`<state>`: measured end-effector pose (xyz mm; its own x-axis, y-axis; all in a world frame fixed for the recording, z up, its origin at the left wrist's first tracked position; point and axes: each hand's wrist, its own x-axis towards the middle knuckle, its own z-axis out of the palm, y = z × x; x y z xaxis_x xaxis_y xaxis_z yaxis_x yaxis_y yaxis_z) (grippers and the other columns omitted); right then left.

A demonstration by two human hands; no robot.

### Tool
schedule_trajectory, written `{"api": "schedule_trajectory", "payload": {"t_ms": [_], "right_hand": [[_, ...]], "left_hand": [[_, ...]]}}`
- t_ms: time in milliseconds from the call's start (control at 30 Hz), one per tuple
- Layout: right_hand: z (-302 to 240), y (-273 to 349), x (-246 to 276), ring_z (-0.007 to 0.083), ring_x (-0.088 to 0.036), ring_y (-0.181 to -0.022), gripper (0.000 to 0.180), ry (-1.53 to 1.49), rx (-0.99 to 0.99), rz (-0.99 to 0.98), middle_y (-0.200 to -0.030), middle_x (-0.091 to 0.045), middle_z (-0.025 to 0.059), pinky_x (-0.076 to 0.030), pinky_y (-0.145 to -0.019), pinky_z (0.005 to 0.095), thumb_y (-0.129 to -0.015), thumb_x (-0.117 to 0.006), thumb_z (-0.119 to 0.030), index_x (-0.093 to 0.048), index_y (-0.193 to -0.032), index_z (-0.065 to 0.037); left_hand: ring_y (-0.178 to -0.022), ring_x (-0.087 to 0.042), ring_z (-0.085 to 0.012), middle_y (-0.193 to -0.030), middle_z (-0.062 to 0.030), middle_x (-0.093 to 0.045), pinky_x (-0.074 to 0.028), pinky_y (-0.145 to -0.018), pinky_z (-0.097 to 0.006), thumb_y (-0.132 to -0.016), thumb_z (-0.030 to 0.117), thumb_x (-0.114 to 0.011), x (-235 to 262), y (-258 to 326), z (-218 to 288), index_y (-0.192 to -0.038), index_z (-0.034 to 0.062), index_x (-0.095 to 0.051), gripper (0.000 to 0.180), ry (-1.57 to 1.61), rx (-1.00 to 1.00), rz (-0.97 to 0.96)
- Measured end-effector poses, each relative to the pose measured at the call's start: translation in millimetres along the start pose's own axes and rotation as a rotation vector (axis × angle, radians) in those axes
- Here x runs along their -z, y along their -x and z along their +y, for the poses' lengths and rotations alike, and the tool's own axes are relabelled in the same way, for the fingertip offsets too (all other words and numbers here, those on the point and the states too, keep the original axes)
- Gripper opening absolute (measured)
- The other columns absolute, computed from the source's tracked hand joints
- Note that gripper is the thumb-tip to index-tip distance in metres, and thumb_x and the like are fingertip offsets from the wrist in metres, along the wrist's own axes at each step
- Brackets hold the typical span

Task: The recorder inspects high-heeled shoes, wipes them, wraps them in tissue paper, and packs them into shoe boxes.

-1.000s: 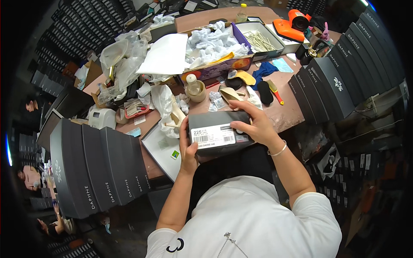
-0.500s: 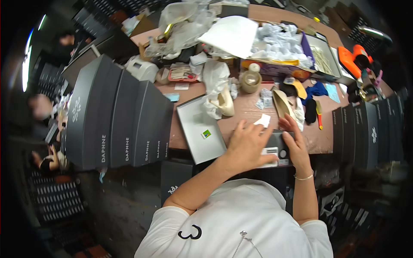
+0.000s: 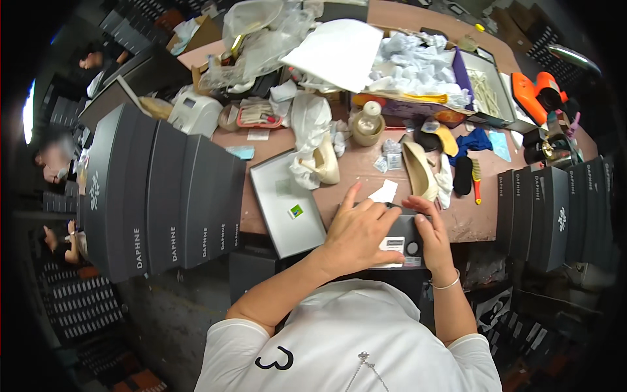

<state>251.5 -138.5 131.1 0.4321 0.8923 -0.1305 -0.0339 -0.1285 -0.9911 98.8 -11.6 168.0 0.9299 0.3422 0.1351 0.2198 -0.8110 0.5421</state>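
A dark grey shoebox end or lid (image 3: pixel 409 227) lies at the table's near edge, with a white label and a round dark spot on it. My left hand (image 3: pixel 358 236) rests over its left part, fingers spread, the thumb beside the label. On the right side, my right hand (image 3: pixel 434 240) touches the box's edge with thumb and fingers apart. Just beyond are a small white paper (image 3: pixel 384 191) and a cream high-heeled shoe (image 3: pixel 420 171). A second cream shoe (image 3: pixel 326 161), partly wrapped in white tissue, lies by an open grey box lid (image 3: pixel 287 225) holding a small green packet.
Grey shoeboxes (image 3: pixel 163 196) stand in a row on the left, more (image 3: pixel 548 209) on the right. Behind are a glue jar (image 3: pixel 368 124), a carton of crumpled tissue (image 3: pixel 418 72), plastic bags (image 3: pixel 268 49) and an orange tool (image 3: pixel 529 95). A yellow-red brush (image 3: pixel 476 181) lies at right.
The whole view has shifted, so the table's things sit further left and slightly lower. My left fingers have come down closer onto the box; both hands stay at it.
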Motion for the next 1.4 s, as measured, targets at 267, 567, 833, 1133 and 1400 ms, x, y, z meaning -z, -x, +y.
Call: {"api": "schedule_trajectory", "payload": {"t_ms": [267,567,833,1133,1400], "right_hand": [[13.7,59.0,10.0,0.0321,-0.029,-0.138,0.066,0.269,-0.078,-0.076,-0.146,-0.032,0.0223,-0.024,-0.112,0.0368,-0.087,-0.064,-0.029,-0.037,-0.140,-0.001],[18.6,113.2,-4.2,0.0333,-0.020,-0.142,0.094,0.146,-0.188,-0.235,-0.152,-0.021,0.0205,-0.023,-0.113,0.0410,-0.079,-0.071,-0.045,-0.022,-0.147,-0.004],[60.8,107.3,-32.0,0.0271,-0.028,-0.137,0.083,-0.304,-0.287,-0.002,-0.147,-0.031,0.0137,-0.028,-0.109,0.0359,-0.085,-0.062,-0.038,-0.019,-0.151,-0.012],[89.5,77.6,-12.0,0.0236,-0.043,-0.125,0.075,-0.224,-0.419,0.040,-0.141,-0.040,0.0149,-0.038,-0.101,0.0338,-0.083,-0.059,-0.013,-0.023,-0.149,-0.006],[97.5,69.0,-4.4,0.0232,-0.042,-0.125,0.074,-0.101,-0.437,0.043,-0.143,-0.039,0.0147,-0.036,-0.102,0.0331,-0.084,-0.059,-0.014,-0.023,-0.148,-0.006]], "left_hand": [[-0.119,-0.048,-0.0289,-0.124,-0.0154,-0.054,-0.027,-0.109,-0.048,-0.080,0.035,-0.070,-27.5,70.1,13.3,-0.124,0.0026,-0.053,0.057,0.291,-0.027,0.492],[-0.131,-0.038,-0.0284,-0.143,-0.0196,-0.034,-0.033,-0.108,-0.041,-0.082,0.032,-0.063,-93.2,132.4,-35.3,-0.149,0.0052,-0.014,0.087,1.856,1.072,0.075],[-0.131,-0.037,-0.0305,-0.143,-0.0212,-0.032,-0.032,-0.108,-0.040,-0.074,0.027,-0.064,-71.2,134.5,-30.9,-0.149,0.0029,-0.014,0.094,1.492,0.497,0.298],[-0.097,-0.062,-0.0317,-0.102,-0.0187,-0.064,-0.049,-0.083,-0.040,-0.084,0.048,-0.065,-143.6,161.1,-141.4,-0.104,-0.0006,-0.062,0.053,0.575,0.841,0.298],[-0.081,-0.063,-0.0367,-0.083,-0.0189,-0.066,-0.048,-0.070,-0.045,-0.087,0.035,-0.059,-165.5,135.8,-157.6,-0.088,-0.0008,-0.063,0.036,0.304,0.844,0.203]]}}
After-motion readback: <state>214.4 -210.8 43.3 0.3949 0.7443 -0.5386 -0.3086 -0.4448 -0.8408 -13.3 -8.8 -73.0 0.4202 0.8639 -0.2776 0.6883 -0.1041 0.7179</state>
